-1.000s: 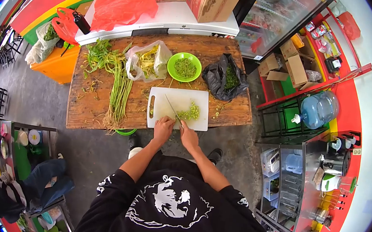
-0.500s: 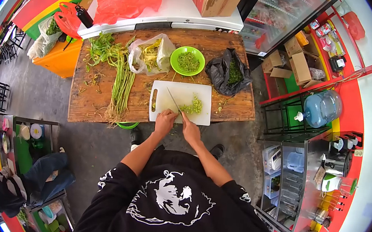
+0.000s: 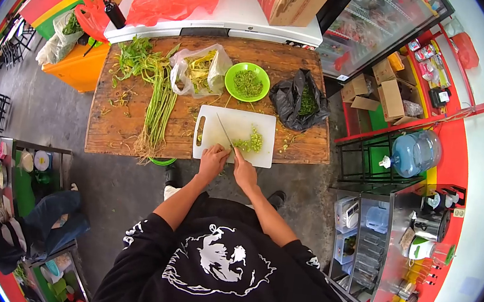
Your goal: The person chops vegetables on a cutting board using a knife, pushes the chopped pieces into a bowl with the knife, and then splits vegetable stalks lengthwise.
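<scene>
In the head view my right hand [image 3: 244, 169] is closed around the handle of a kitchen knife [image 3: 225, 129], its blade pointing up and left over a white cutting board [image 3: 209, 114]. My left hand [image 3: 213, 161] rests at the board's near edge, fingers bent and close beside the blade. Whatever sits under those fingers is too small and covered to make out. Chopped green stalk pieces [image 3: 250, 142] lie in a small heap right of the knife. Long green stalks with roots [image 3: 158, 112] lie on the wooden table to the left.
Behind the board stand a green bowl [image 3: 261, 89] of chopped greens, a clear plastic bag [image 3: 219, 65] with yellowish stalks and a black bag [image 3: 285, 102] holding greens. The wooden table [image 3: 305, 146] ends just before my body. Metal shelving [image 3: 388, 227] stands at the right.
The whole view has shifted slightly as my head moved. Both hands stay at the board's near edge, with the knife held at nearly the same slant.
</scene>
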A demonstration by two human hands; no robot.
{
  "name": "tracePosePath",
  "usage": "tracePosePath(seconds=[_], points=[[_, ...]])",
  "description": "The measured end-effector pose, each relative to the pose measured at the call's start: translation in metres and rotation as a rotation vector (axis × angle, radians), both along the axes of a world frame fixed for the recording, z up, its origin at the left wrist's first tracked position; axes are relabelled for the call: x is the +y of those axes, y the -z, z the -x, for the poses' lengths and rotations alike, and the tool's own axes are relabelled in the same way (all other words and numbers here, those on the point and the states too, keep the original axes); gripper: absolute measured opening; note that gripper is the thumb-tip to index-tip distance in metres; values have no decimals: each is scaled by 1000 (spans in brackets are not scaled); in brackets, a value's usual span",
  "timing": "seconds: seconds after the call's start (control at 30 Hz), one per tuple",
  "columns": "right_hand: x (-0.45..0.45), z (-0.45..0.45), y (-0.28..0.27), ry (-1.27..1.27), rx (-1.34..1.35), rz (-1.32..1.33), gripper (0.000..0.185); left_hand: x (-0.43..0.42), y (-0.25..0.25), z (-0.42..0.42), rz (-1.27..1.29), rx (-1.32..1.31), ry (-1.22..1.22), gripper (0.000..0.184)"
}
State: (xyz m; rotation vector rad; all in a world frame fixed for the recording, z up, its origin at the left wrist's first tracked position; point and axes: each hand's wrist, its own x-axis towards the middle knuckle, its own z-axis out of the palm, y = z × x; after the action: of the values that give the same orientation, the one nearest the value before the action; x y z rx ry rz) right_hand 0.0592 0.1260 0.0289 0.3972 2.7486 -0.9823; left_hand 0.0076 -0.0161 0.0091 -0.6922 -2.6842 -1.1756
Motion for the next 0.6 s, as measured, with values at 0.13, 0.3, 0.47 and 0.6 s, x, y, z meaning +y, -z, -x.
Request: tracePosePath(seconds=[0.13,0.3,0.47,0.6], points=[[7,9,-33,-30,-138,-6,42,1,9,6,-54,-43,6,12],[5,-14,-4,-30,-23,-6,42,-1,15,5,-68,-51,-13,11],[-4,2,5,-14,87,22,41,-1,9,5,-53,-73,6,11],[2,10,-16,-17,-57,22,40,2,17,10,-113,-130,-14,10]])
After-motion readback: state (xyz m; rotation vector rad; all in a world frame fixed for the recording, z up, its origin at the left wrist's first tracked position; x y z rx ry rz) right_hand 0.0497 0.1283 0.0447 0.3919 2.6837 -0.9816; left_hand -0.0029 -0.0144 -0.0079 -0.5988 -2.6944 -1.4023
